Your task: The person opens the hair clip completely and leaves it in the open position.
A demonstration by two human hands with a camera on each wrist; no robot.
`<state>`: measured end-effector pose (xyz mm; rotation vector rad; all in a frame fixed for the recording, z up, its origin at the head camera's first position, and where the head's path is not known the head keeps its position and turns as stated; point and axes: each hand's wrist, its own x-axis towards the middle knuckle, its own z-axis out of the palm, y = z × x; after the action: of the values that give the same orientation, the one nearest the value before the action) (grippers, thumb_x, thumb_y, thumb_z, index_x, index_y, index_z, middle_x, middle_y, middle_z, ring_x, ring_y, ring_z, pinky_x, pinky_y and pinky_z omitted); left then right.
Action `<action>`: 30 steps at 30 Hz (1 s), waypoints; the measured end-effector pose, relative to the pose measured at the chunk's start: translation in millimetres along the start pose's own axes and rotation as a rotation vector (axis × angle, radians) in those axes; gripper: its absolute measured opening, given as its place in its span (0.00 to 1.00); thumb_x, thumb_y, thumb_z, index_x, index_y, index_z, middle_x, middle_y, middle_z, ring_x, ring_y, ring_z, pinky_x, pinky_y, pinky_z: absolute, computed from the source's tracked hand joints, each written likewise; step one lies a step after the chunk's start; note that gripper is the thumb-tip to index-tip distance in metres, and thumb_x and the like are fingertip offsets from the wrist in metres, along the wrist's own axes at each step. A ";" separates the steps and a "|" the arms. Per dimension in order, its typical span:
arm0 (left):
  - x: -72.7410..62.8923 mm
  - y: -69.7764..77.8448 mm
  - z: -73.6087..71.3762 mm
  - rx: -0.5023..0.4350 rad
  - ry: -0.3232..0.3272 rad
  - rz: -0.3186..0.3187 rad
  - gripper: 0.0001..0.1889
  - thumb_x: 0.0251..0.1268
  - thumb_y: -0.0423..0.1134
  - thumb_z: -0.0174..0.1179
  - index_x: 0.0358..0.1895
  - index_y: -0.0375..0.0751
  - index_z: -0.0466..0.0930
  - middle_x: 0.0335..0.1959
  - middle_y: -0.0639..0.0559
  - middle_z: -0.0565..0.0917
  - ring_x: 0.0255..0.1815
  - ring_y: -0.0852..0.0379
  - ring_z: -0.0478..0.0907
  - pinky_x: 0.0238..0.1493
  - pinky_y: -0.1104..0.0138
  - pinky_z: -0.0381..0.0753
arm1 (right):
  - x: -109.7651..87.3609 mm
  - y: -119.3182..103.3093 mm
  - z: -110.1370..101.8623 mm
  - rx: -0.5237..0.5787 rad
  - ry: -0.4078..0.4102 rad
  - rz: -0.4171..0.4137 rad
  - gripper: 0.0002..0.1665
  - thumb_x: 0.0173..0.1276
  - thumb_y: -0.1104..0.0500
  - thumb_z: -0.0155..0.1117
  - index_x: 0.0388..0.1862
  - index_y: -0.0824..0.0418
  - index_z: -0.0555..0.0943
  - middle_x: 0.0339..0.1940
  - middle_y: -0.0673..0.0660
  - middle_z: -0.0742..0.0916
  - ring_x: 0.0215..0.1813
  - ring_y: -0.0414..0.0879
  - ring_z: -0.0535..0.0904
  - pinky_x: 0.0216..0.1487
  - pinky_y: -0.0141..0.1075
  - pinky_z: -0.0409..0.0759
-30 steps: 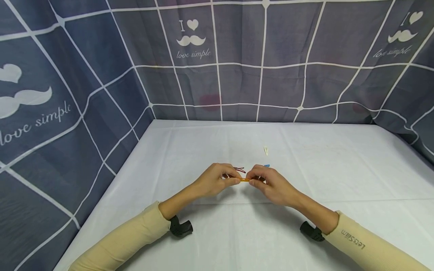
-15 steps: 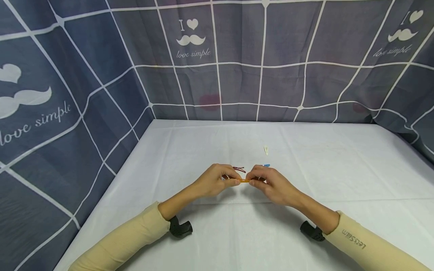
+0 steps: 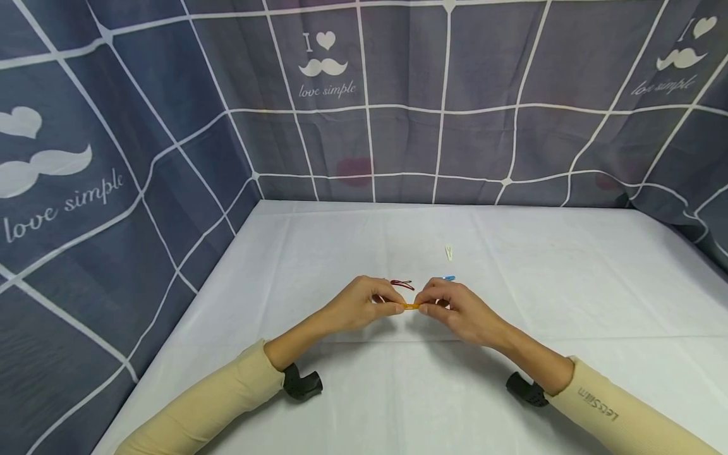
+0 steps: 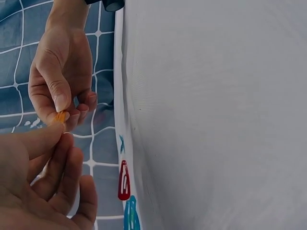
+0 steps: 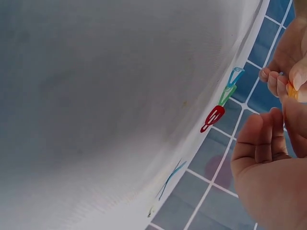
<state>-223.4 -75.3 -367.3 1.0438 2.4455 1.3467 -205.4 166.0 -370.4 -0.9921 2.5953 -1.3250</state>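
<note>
Between my two hands, just above the white table, is a small orange snap hair clip (image 3: 411, 306). My left hand (image 3: 358, 308) pinches one end between thumb and index finger. The other end sits between the thumb and index finger of my right hand (image 3: 462, 311). In the left wrist view only a bit of the orange clip (image 4: 59, 116) shows, as the fingertips cover the rest. Behind the hands lie a red snap clip (image 3: 402, 284) and a blue clip (image 3: 449, 278), the blue one partly hidden by my right hand.
Farther back on the white-covered table (image 3: 540, 272) lies a pale clip (image 3: 448, 253). The right wrist view also shows a green clip (image 5: 227, 96) between a light blue clip (image 5: 236, 75) and the red one. A grey checked curtain (image 3: 398, 145) stands behind the table.
The orange clip and the fingertips have sunk slightly toward the table. Both hands keep their pinch on it, and the clips on the table lie as before.
</note>
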 end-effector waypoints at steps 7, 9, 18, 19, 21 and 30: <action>2.0 -0.4 0.2 0.000 0.050 -0.053 0.05 0.63 0.35 0.67 0.39 0.40 0.89 0.32 0.62 0.85 0.35 0.61 0.78 0.41 0.66 0.77 | 1.3 -1.7 0.7 0.021 0.017 0.034 0.08 0.71 0.61 0.63 0.45 0.59 0.86 0.38 0.48 0.83 0.43 0.44 0.77 0.45 0.38 0.75; 2.9 -1.1 0.1 0.004 0.064 -0.056 0.04 0.63 0.35 0.67 0.38 0.41 0.90 0.31 0.62 0.85 0.34 0.60 0.77 0.40 0.66 0.77 | 1.4 -2.0 0.6 0.025 0.026 0.033 0.08 0.71 0.61 0.63 0.46 0.59 0.86 0.37 0.47 0.83 0.43 0.44 0.77 0.44 0.38 0.75; 5.7 -3.4 -0.4 0.004 0.086 -0.064 0.02 0.63 0.36 0.67 0.35 0.45 0.89 0.30 0.60 0.84 0.33 0.58 0.77 0.36 0.67 0.77 | 2.3 -0.7 1.8 0.030 0.054 0.057 0.10 0.70 0.62 0.64 0.48 0.58 0.85 0.35 0.46 0.82 0.41 0.45 0.77 0.44 0.37 0.75; 5.9 -3.6 -0.4 0.005 0.087 -0.065 0.02 0.63 0.36 0.67 0.35 0.45 0.89 0.30 0.60 0.84 0.33 0.58 0.77 0.36 0.67 0.77 | 2.5 -0.4 2.1 0.027 0.062 0.059 0.10 0.69 0.63 0.65 0.48 0.58 0.85 0.35 0.46 0.82 0.41 0.45 0.77 0.43 0.37 0.76; 6.1 -3.9 -0.3 0.013 0.089 -0.066 0.02 0.63 0.35 0.68 0.35 0.45 0.89 0.30 0.60 0.84 0.33 0.59 0.77 0.37 0.67 0.77 | 3.2 0.2 2.9 0.013 0.086 0.058 0.11 0.68 0.64 0.66 0.48 0.58 0.85 0.35 0.47 0.82 0.40 0.45 0.77 0.42 0.36 0.76; 9.8 -5.0 -1.5 0.061 0.105 -0.076 0.02 0.62 0.34 0.68 0.35 0.43 0.89 0.30 0.60 0.84 0.33 0.62 0.77 0.39 0.67 0.78 | 7.4 0.4 5.5 -0.053 0.141 0.076 0.08 0.65 0.66 0.67 0.43 0.57 0.85 0.34 0.46 0.82 0.37 0.43 0.76 0.38 0.34 0.76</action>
<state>-233.8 -71.8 -368.6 0.9054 2.5883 1.3440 -209.6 158.1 -372.5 -0.8255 2.7551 -1.3613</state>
